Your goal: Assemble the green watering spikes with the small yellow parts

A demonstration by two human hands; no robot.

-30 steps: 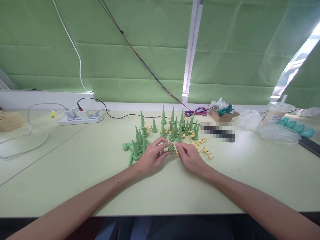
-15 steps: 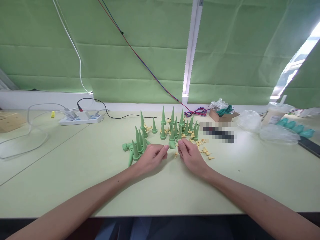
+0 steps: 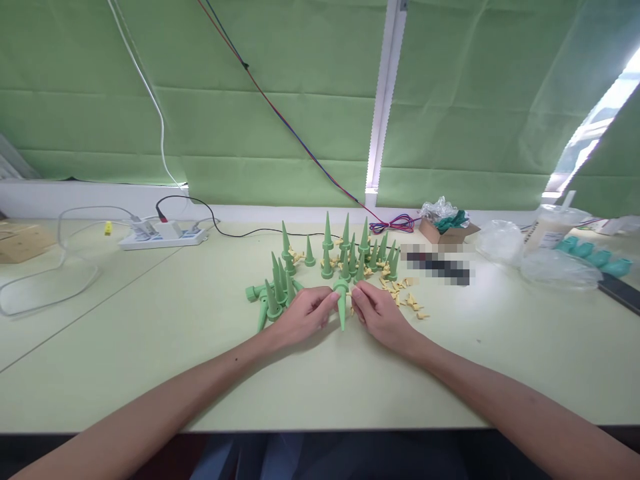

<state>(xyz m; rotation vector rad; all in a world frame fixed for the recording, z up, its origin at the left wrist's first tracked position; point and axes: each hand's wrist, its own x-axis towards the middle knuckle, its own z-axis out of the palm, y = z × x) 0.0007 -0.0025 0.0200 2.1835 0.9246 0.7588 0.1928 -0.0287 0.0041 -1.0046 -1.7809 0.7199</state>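
Observation:
My left hand (image 3: pixel 311 310) is closed in a pinch on a green plastic spike (image 3: pixel 342 308), which points down toward me with its wide collar on the far side. Beside it, my right hand (image 3: pixel 379 310) is closed, its fingertips pinching a small yellow valve-like piece (image 3: pixel 349 293) against the spike's side; the fingers hide most of that piece. Behind my hands stand several green spikes (image 3: pixel 327 233) with yellow pieces among them. More spikes (image 3: pixel 273 303), some standing and some lying down, are left of my left hand. Loose yellow pieces (image 3: pixel 413 303) lie right of my right hand.
A white power strip (image 3: pixel 163 238) with plugs and cables sits at the left. Farther right are a small cardboard box (image 3: pixel 447 230), clear plastic bags (image 3: pixel 557 269), a drink cup (image 3: pixel 545 230), teal pieces (image 3: pixel 597 257) and a dark phone-like object (image 3: pixel 623 293).
The spike in my left hand has turned so that its tip now points downward toward me. Both hands stay in nearly the same place.

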